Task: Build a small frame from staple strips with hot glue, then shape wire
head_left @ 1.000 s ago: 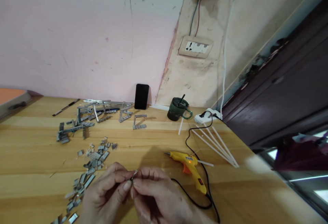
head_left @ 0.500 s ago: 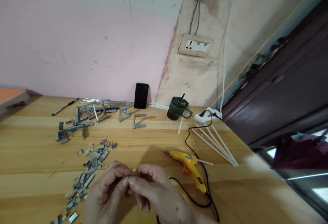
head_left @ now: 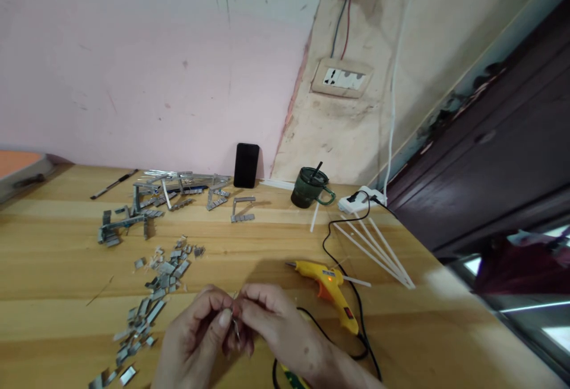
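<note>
My left hand (head_left: 193,335) and my right hand (head_left: 278,326) meet low in the middle of the head view, just above the wooden table. Both are closed, thumbs and fingertips pinching a small, thin, shiny wire-like piece (head_left: 236,328). Fingers cover most of it, so its full shape is hidden. Small grey metallic pieces (head_left: 167,268) lie scattered to the left of my left hand. To the right of my right hand rests a yellow glue gun (head_left: 332,285) with an orange trigger, a lit lamp and a white glue stick in its back.
Angular grey assemblies (head_left: 129,223) lie at the back left, near a pen (head_left: 113,184). A black phone (head_left: 246,165) leans on the wall beside a green mug (head_left: 309,188). White glue sticks (head_left: 378,252) and a power strip (head_left: 361,199) are at right. A green-yellow item (head_left: 294,379) shows under my right wrist.
My fingers have shifted slightly, and more of the thin shiny piece now shows between them. A green-yellow item has come into sight below my right wrist.
</note>
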`<state>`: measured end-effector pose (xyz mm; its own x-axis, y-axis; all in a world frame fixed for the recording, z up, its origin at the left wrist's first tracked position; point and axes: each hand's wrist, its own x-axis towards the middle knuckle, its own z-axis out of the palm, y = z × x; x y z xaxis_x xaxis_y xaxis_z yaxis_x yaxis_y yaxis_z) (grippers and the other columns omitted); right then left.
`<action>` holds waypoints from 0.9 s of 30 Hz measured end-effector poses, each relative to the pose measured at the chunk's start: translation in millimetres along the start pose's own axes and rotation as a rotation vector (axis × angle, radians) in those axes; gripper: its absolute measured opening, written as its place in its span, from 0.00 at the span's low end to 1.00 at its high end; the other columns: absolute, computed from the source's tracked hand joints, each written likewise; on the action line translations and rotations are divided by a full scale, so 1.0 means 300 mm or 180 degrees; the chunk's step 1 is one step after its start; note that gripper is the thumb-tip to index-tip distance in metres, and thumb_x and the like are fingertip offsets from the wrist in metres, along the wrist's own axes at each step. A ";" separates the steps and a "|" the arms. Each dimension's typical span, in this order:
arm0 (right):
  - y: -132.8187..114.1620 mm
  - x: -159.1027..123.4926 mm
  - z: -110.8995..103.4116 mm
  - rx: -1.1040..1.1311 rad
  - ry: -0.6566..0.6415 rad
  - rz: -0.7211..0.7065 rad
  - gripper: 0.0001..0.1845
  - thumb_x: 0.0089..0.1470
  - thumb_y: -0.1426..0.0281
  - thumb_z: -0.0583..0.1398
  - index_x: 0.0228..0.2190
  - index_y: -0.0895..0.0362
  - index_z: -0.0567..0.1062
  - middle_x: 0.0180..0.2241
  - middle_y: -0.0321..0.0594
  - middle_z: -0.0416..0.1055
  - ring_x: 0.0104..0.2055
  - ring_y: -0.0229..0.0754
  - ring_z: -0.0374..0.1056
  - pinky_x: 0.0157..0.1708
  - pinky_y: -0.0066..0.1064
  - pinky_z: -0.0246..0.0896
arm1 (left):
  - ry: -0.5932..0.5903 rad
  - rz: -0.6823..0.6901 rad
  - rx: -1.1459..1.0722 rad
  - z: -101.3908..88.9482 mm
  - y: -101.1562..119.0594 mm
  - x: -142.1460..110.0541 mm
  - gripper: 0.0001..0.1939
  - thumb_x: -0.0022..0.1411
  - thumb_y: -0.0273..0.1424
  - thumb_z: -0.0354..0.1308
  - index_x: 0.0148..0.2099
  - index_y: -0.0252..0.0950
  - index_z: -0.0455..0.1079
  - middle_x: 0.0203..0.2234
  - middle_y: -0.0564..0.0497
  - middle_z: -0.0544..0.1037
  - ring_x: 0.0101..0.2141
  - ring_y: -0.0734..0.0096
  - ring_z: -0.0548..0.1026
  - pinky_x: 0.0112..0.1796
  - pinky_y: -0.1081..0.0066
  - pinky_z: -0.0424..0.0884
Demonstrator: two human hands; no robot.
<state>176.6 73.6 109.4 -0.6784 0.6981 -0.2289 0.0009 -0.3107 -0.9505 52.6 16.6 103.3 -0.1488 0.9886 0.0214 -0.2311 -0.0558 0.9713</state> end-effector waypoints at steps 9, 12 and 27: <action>0.058 0.018 -0.022 -0.0005 0.0443 -0.0073 0.20 0.48 0.57 0.60 0.34 0.60 0.67 0.18 0.29 0.65 0.15 0.30 0.59 0.15 0.22 0.54 | -0.0243 -0.0634 -0.0628 0.010 -0.044 0.023 0.10 0.57 0.36 0.58 0.29 0.35 0.70 0.15 0.55 0.71 0.20 0.74 0.68 0.26 0.73 0.65; 0.061 0.020 -0.018 0.0295 0.0354 -0.0076 0.26 0.44 0.54 0.62 0.36 0.62 0.68 0.18 0.31 0.66 0.15 0.30 0.61 0.16 0.22 0.56 | -0.0270 -0.0568 -0.0554 0.010 -0.043 0.018 0.10 0.57 0.36 0.59 0.29 0.35 0.70 0.15 0.56 0.70 0.19 0.75 0.68 0.24 0.74 0.64; -0.042 -0.086 -0.018 -0.0432 0.1193 -0.0795 0.09 0.48 0.68 0.59 0.21 0.60 0.71 0.17 0.32 0.62 0.18 0.31 0.54 0.18 0.24 0.48 | 0.0473 0.0067 0.0344 -0.015 -0.014 0.055 0.05 0.51 0.33 0.62 0.27 0.37 0.74 0.17 0.57 0.71 0.16 0.78 0.69 0.19 0.78 0.67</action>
<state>198.0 63.0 126.1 -0.3580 0.9334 -0.0259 -0.0156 -0.0337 -0.9993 46.8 32.5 98.6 -0.2948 0.9555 0.0146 -0.1230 -0.0531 0.9910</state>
